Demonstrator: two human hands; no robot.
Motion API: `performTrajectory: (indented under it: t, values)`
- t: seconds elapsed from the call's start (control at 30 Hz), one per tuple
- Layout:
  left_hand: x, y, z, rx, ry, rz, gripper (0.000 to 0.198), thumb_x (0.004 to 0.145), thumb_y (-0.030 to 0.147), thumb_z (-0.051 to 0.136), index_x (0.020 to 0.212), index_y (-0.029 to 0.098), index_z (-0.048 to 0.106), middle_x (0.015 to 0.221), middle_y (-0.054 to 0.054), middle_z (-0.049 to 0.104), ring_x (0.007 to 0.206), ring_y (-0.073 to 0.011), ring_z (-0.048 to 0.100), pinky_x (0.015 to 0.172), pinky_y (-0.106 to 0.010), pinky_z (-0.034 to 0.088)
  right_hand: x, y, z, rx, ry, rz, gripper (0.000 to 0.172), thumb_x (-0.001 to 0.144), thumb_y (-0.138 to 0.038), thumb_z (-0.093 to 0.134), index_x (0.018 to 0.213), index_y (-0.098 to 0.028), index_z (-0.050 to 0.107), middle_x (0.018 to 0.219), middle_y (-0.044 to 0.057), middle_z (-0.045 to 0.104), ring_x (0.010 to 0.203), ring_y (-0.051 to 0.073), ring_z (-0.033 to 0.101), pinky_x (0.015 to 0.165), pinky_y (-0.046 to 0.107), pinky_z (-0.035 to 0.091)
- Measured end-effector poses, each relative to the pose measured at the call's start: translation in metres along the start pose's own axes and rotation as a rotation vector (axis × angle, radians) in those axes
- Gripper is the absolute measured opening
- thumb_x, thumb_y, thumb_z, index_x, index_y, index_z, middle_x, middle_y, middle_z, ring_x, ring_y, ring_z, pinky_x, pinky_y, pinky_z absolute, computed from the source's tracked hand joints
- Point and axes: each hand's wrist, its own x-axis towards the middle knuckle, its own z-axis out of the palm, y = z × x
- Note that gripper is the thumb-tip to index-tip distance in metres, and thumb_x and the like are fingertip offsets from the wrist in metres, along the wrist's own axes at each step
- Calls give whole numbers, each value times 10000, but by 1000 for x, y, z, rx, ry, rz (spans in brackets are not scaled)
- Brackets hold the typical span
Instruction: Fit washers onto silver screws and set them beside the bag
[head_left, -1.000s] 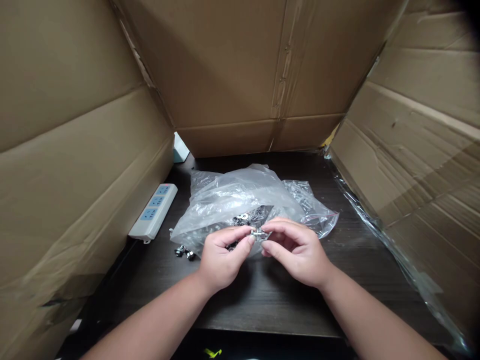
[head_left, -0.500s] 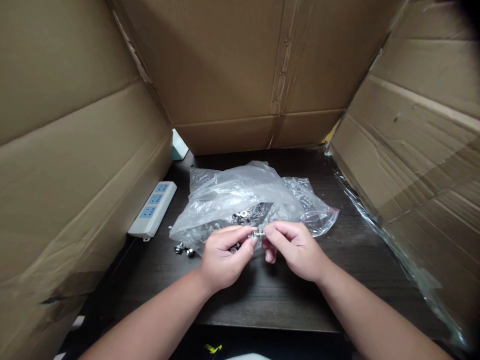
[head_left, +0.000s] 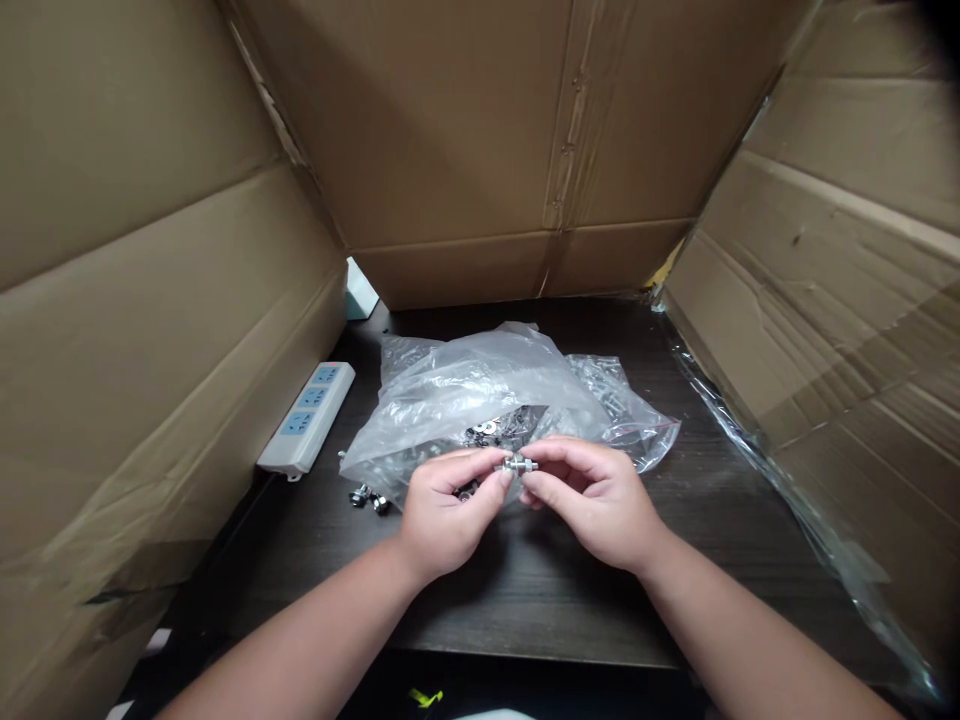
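Observation:
A small silvery bolt [head_left: 516,464] lies level between my hands above the table's near half. My left hand [head_left: 450,510] pinches one end of it between thumb and forefinger, hiding that end. Toward the other end sits a nut [head_left: 529,465], with the threaded tip showing beyond it. My right hand [head_left: 600,500] is closed around the nut, thumb below and fingers above. Directly behind is an open clear plastic bag [head_left: 465,385] with washers [head_left: 486,428] and dark small parts in its mouth. Other small hardware [head_left: 466,492] shows partly behind my left hand.
Bolts with nuts [head_left: 369,499] lie left of the bag. A second clear bag [head_left: 600,385] of screws is at right. A white power strip [head_left: 309,418] stands at left. Cardboard walls [head_left: 465,150] surround the dark table [head_left: 525,625] on three sides.
The fingers of my right hand have shifted around the bolt's end and opened slightly, so the nut and tip now show. My left hand keeps its pinch almost unmoved.

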Motion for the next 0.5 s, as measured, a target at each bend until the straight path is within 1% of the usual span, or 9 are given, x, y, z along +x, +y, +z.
performTrajectory:
  t: [0.1,0.13,0.23,0.27,0.33,0.4,0.5]
  values:
    - [0,0,1,54,-8,101,141,780,112,616,870,142,720,740,-65,724,650,-164,677,591,-241,541,1,-3,-1,1,-49,74,119,853,-263,618,903,-164,664,727,15,620,592,120,622,572,247,528]
    - [0,-1,1,65,-14,126,150,778,106,615,881,142,718,742,-65,724,643,-162,675,590,-240,540,1,-4,-2,-6,-71,105,154,867,-296,601,864,-152,655,680,11,614,569,116,612,559,240,518]
    - [-1,-1,2,77,-17,157,169,777,104,613,905,146,715,733,-60,722,619,-153,670,575,-236,537,2,-1,-3,-7,-114,219,396,917,-451,481,719,-129,598,566,11,582,492,111,583,499,231,487]
    - [-1,-1,2,78,-17,151,169,778,107,612,906,147,716,732,-59,722,619,-153,671,573,-234,537,3,0,-3,-1,-111,255,461,923,-501,433,701,-126,583,560,17,577,480,114,582,483,233,483]
    - [0,0,2,72,-11,124,156,781,115,613,890,146,720,735,-60,726,629,-156,676,577,-233,542,3,1,-3,20,-80,285,520,920,-563,376,752,-118,586,597,31,589,492,125,596,476,244,493]
    - [0,-1,2,55,-3,80,134,785,128,619,863,148,726,738,-60,729,643,-160,680,587,-235,548,3,1,-4,36,-60,245,480,914,-553,404,870,-116,599,657,39,607,535,133,615,508,258,516]
    - [-1,-3,1,3,24,-26,123,798,172,626,862,158,730,739,-51,728,644,-165,679,603,-254,560,1,0,-4,50,-50,133,315,870,-418,578,1034,-150,588,789,44,632,615,136,635,590,276,549]
